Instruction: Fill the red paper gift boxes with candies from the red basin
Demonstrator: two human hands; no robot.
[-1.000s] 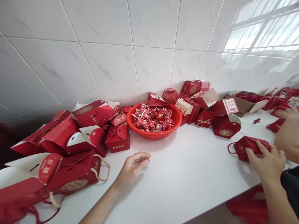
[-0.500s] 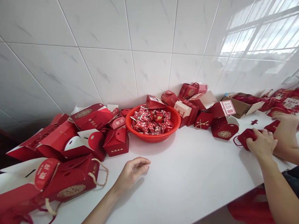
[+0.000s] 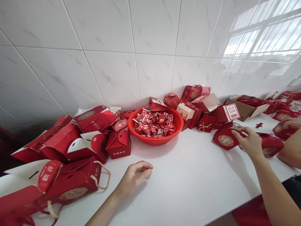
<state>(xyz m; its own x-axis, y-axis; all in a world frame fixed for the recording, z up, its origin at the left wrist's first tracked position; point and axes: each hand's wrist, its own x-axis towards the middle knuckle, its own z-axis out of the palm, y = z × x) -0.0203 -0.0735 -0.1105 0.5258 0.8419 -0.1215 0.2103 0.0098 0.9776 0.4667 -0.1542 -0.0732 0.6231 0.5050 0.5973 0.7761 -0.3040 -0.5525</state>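
Note:
My left hand (image 3: 138,175) rests on the white table in front of the red bowl, fingers loosely curled and slightly apart, holding nothing. At the right, my right hand (image 3: 250,141) grips the edge of a dark red box (image 3: 225,140) with a round gold emblem. Wrapped red sweets (image 3: 155,124) fill the red bowl (image 3: 156,142). Just left of the bowl sits a closed red box (image 3: 118,144) with gold lettering. Behind and beside my right hand is another red box (image 3: 270,145).
Red gift boxes (image 3: 72,179), some open, crowd the left side. More boxes (image 3: 188,111) lean by the tiled wall (image 3: 155,28). A cardboard box (image 3: 251,113) stands back right. Another person's arm (image 3: 291,147) reaches in at the right edge.
My right hand has moved left from one red box to the box with the round emblem and now grips it; that box is tilted. My left hand has barely moved.

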